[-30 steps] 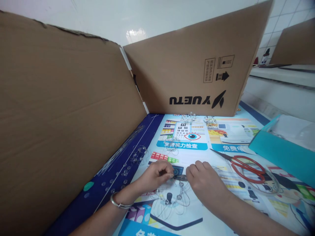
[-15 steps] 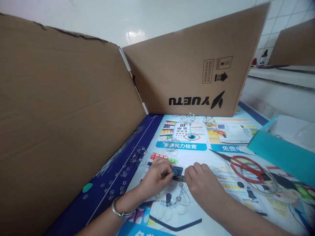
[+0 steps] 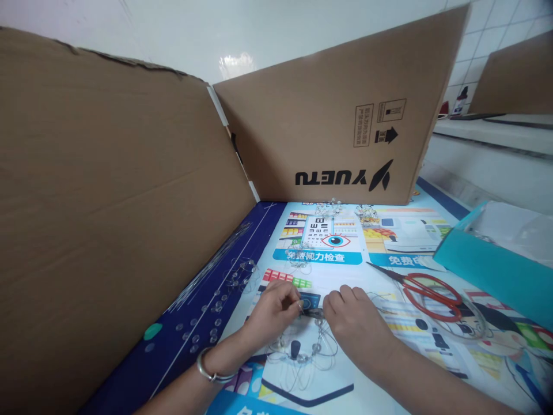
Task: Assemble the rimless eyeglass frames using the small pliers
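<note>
My right hand (image 3: 351,318) is closed around small dark pliers (image 3: 314,313), most of which its fingers hide. Their jaws point left toward my left hand (image 3: 273,311), which pinches thin wire between thumb and fingertips. Just below both hands lies a loose ring of clear beads on wire (image 3: 316,349), its thin wire ends looping outward over the printed sheet. Whether the jaws grip the wire is too small to tell. Loose clear beads (image 3: 215,331) are scattered on the dark blue strip to the left.
Red-handled scissors (image 3: 432,295) lie at right over a coil of wire (image 3: 477,325). A teal box (image 3: 496,271) stands beyond them. Cardboard panels (image 3: 337,127) wall the back and left. Beaded wire pieces (image 3: 328,210) sit near the back panel. A green piece (image 3: 152,331) lies left.
My left fingertips have shifted slightly and rolled open a little around the wire. The bead ring below has moved slightly. My right hand stays nearly still with the pliers.
</note>
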The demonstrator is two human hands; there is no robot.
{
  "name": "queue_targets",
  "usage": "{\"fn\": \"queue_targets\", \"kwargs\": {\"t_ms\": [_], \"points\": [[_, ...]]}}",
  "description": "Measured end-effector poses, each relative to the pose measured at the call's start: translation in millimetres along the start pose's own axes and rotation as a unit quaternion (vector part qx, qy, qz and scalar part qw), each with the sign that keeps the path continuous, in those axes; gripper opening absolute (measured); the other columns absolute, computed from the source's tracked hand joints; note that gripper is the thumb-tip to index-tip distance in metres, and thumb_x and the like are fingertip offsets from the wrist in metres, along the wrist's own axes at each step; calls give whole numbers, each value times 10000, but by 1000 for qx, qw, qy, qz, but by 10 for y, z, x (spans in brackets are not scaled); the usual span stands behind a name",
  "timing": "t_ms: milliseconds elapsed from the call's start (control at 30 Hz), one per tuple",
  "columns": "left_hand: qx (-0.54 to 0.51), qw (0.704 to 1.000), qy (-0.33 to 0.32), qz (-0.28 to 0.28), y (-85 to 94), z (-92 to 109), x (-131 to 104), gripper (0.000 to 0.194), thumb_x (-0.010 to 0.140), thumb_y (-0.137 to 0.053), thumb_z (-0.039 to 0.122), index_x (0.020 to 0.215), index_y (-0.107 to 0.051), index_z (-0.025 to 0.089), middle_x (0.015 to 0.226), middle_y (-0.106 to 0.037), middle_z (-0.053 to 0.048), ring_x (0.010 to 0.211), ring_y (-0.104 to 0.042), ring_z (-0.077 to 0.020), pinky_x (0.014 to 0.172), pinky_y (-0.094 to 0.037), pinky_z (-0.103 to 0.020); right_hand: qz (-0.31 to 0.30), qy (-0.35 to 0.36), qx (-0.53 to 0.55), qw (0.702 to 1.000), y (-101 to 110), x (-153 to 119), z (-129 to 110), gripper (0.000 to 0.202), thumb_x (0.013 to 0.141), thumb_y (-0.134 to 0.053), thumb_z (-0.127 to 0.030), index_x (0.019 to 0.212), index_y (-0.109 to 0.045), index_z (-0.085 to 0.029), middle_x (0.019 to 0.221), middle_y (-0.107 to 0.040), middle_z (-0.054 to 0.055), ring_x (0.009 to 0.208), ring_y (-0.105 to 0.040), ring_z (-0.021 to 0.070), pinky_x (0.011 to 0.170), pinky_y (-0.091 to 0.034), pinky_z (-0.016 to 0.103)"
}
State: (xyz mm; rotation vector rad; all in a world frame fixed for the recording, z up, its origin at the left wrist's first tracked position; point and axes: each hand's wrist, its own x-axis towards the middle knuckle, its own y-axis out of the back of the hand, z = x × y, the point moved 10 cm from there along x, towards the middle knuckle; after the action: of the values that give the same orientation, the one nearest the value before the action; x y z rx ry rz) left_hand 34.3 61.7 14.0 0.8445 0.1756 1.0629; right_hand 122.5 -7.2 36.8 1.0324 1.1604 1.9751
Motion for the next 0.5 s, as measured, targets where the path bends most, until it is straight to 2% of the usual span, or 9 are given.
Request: {"fn": "queue_targets", "kwargs": {"t_ms": [500], "points": [[-55, 998, 29, 7, -25, -98, -5, 153, 752, -566, 153, 625, -482, 160, 724, -589, -9, 700, -545, -137, 666, -422, -249, -30, 2, 6, 1000, -118, 0, 18, 151, 719, -525, -63, 832, -581, -148, 727, -532, 49, 683, -457, 199, 572, -265, 340]]}}
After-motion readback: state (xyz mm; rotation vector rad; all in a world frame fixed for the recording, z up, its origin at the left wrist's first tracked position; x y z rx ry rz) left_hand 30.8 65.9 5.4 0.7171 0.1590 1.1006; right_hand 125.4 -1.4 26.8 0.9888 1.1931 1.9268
